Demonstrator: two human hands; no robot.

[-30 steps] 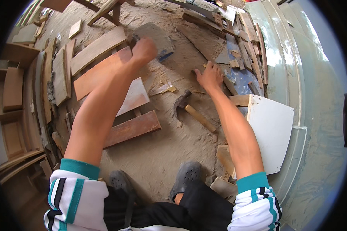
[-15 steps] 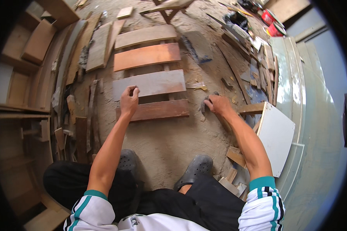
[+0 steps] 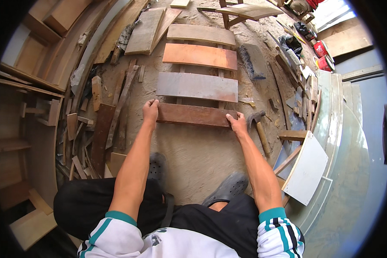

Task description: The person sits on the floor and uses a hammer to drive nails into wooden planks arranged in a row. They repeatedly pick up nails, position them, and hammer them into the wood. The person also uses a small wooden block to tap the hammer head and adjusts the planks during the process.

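Before me on the sandy floor lies a slatted wooden frame of several boards across two rails. Nearest is a dark reddish-brown board (image 3: 193, 115); beyond it come a greyish board (image 3: 197, 86), an orange-brown board (image 3: 200, 56) and a pale board (image 3: 201, 35). My left hand (image 3: 150, 112) grips the dark board's left end. At the other end, my right hand (image 3: 238, 122) is closed on it, thumb on top. A claw hammer (image 3: 261, 132) with a wooden handle lies on the floor just right of my right hand.
Loose planks (image 3: 145, 32) and offcuts (image 3: 104, 133) litter the left side, next to wooden cabinets (image 3: 13, 142). A white panel (image 3: 306, 167), glass sheets (image 3: 344, 129) and red cans (image 3: 324, 63) stand at right. A grey block (image 3: 253, 62) lies beside the frame.
My right hand has let go of the hammer, now on the floor, and taken the dark board's right end. My left hand has moved onto its left end. The view has shifted.
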